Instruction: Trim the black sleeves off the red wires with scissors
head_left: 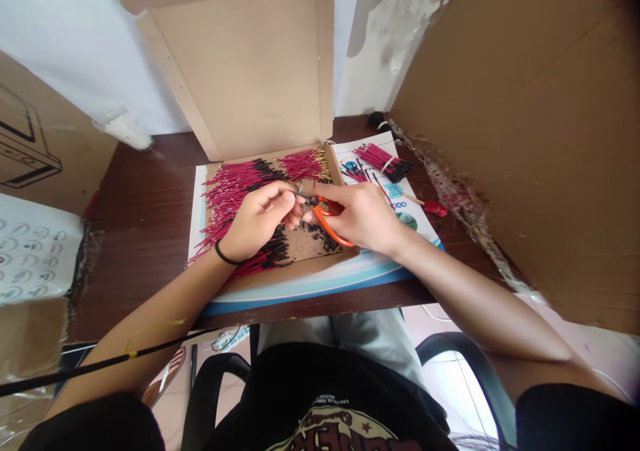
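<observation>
Inside an open cardboard box (295,244) lie many thin red wires (227,198), with black-coated ends at one side and bare metal tips at the other. My right hand (363,216) grips orange-handled wire cutters (330,223), their small metal jaws (307,200) close to my left fingertips. My left hand (257,221) pinches something thin at the jaws, probably a wire end, though the fingers partly hide it. A black band (225,256) circles my left wrist.
A banded bundle of red wires (385,161) and a red-tipped tool (434,208) lie on a printed sheet (400,201) under the box. Dark wooden tabletop (140,238) extends left, with tall cardboard panels (520,144) at the right. A black cable (100,366) crosses my left forearm.
</observation>
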The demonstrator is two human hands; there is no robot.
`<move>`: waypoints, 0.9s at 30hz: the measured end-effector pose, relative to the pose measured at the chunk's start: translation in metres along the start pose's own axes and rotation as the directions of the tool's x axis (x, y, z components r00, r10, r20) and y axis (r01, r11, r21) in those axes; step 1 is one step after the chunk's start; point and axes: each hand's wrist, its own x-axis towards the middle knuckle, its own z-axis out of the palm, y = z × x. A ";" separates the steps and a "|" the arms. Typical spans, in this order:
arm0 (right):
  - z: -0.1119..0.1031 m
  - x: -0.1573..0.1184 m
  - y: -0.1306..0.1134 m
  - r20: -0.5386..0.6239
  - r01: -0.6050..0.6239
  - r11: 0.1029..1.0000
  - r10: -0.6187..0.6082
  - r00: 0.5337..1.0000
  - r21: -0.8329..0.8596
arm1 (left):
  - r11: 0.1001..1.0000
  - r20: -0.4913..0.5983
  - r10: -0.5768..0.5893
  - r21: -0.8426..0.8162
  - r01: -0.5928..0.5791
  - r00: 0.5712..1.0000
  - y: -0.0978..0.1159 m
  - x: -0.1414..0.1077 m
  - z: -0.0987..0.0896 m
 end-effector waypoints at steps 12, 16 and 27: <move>0.008 -0.001 0.003 -0.030 0.079 0.997 -0.079 0.996 -0.021 | 0.998 -0.203 0.068 0.024 -0.064 0.977 -0.003 -0.007 0.010; 0.011 -0.001 0.007 -0.033 0.108 0.994 -0.109 0.993 -0.021 | 0.980 -0.112 -0.047 -0.198 0.024 0.993 0.003 -0.006 0.011; 0.000 0.001 0.011 0.026 0.239 0.966 -0.237 0.971 -0.098 | 0.910 0.176 -0.194 -0.335 0.244 0.965 0.014 -0.007 0.008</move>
